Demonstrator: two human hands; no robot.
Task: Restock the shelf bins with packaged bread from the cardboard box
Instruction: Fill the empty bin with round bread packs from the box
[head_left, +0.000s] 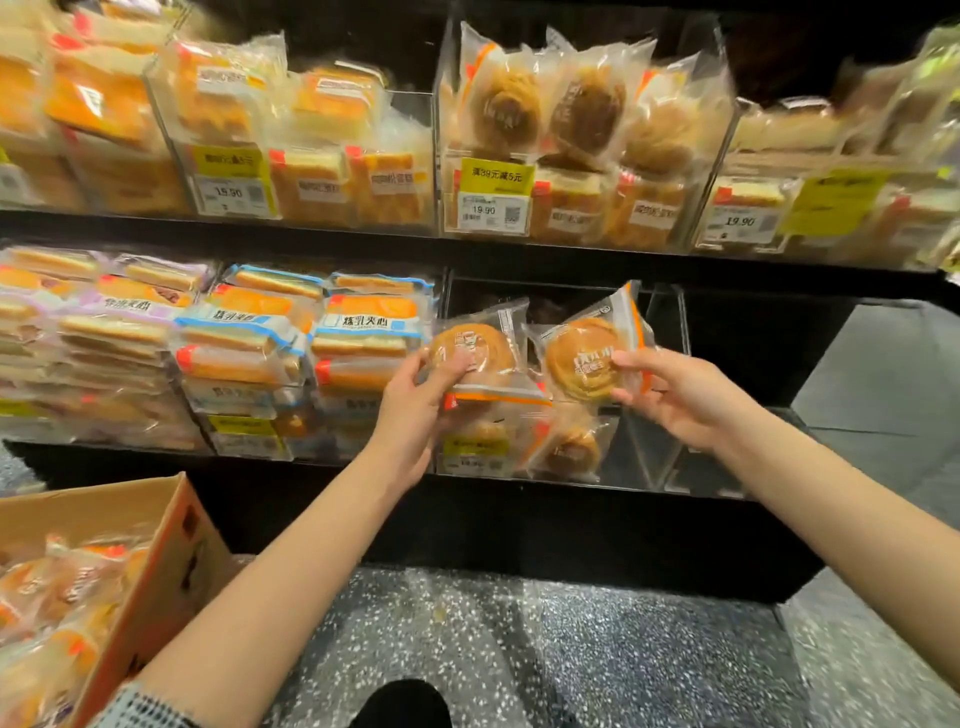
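— What sat closest to the camera?

— A dark shoe tip on the speckled floor, and at the lower left the open cardboard box, with wrapped buns piled inside it.

— And the arms?

— Both bare forearms reached forward and up toward the lower shelf. A patterned sleeve showed at the left elbow.

— How was the left hand set?

— The left hand was raised with its palm turned toward the shelf, its fingers curled round the lower edge of a packaged round bread, which it held upright in front of the clear bin.

— The right?

— The right hand came in from the right side, thumb and fingers pinching the edge of a second packaged bread, tilted, just beside the first one and over the same bin.

— What lay in that bin?

— Two similar round buns near its front wall, behind a yellow price tag.

— Around it?

— Bins of sandwich bread packs to the left, and fuller bins on the upper shelf.
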